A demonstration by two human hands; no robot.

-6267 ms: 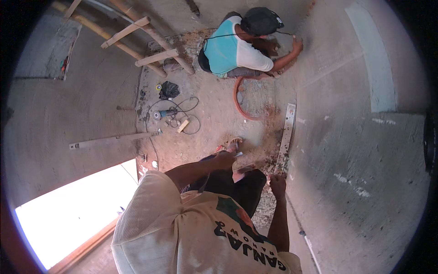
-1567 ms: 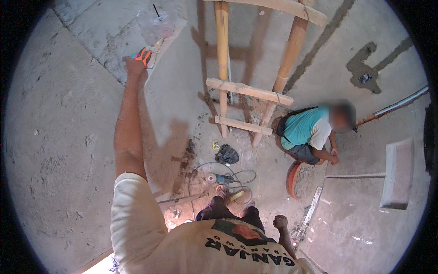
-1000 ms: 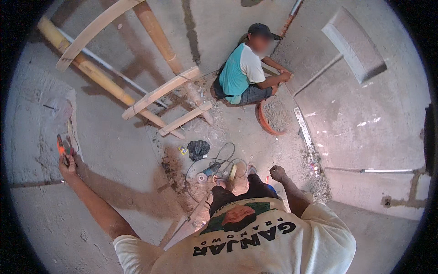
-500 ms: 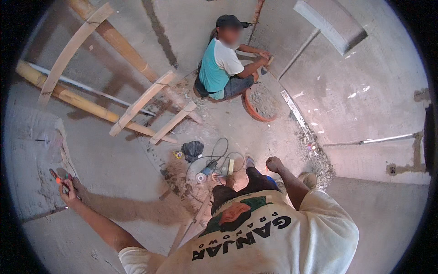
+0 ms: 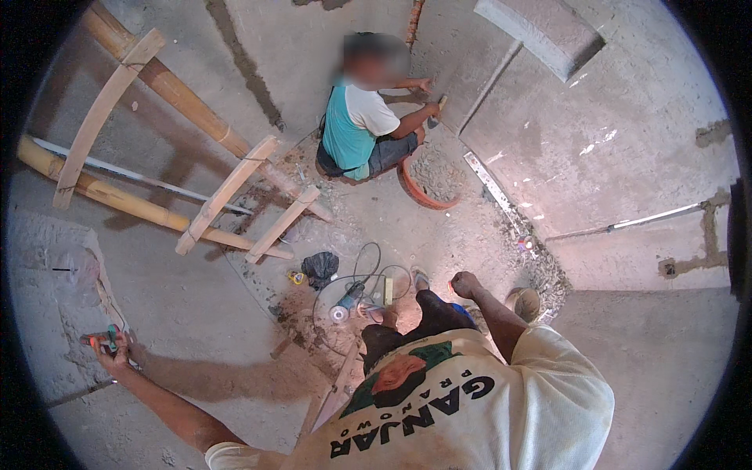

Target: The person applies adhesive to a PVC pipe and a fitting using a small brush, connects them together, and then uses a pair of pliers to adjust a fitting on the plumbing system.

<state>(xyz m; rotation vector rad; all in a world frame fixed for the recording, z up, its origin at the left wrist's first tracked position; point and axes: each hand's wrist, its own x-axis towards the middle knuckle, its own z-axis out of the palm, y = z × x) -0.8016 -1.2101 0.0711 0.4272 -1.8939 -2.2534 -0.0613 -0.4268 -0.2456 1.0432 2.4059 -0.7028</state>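
My left arm reaches out to the left wall, and my left hand (image 5: 112, 354) is closed around a small orange-and-teal tool (image 5: 110, 337). The tool's exact kind is too small to make out. It is close to the rough edge of a plaster patch (image 5: 59, 274). My right hand (image 5: 465, 283) is a fist in front of my body, over my right leg. A speck of orange shows at its side, but what it holds, if anything, is hidden. Below, an angle grinder (image 5: 348, 300) with a coiled cable lies on the floor by my feet.
A bamboo ladder (image 5: 168, 86) leans at the left. Ahead, a co-worker (image 5: 348, 129) sits with a trowel (image 5: 435, 117) by an orange basin (image 5: 407, 188) of mortar. A black plastic bag (image 5: 319, 268), a white straightedge (image 5: 493, 192), a bucket (image 5: 522, 303) and rubble lie around.
The view has shifted slightly, so the surroundings sit further left. The tool in my left hand has turned. The co-worker's far hand has come away from the trowel. My right fist looks the same.
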